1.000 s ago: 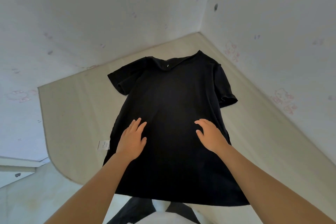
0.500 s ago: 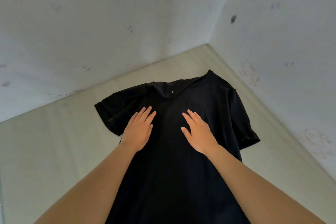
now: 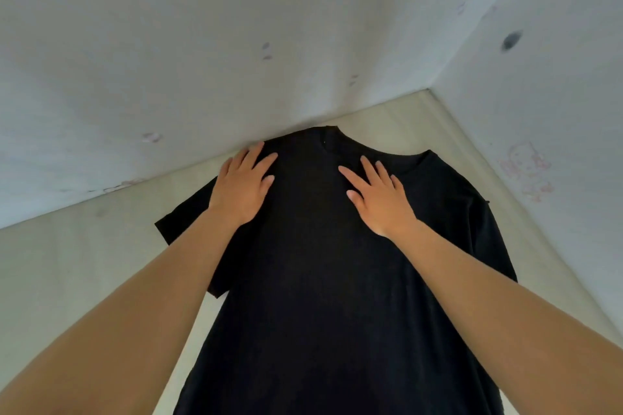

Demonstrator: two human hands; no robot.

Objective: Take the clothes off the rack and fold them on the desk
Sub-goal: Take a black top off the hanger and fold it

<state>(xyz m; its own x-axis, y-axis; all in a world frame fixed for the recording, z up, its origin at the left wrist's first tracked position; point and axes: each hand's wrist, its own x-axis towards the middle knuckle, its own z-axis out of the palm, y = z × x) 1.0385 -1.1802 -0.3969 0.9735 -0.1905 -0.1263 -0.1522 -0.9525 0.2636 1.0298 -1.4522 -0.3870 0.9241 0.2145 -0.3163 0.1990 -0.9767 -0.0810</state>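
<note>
My left hand (image 3: 242,185) and right hand (image 3: 377,199), both flat and open, press the black T-shirt (image 3: 320,280) spread on the counter (image 3: 84,263) | probably soft, light, limp, apt to slide | best pinched at shoulder seams or sleeve edges

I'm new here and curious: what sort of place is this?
Likely a plain room corner, perhaps at home: a pale desk set against two marked white walls, with a black T-shirt spread on it.
</note>
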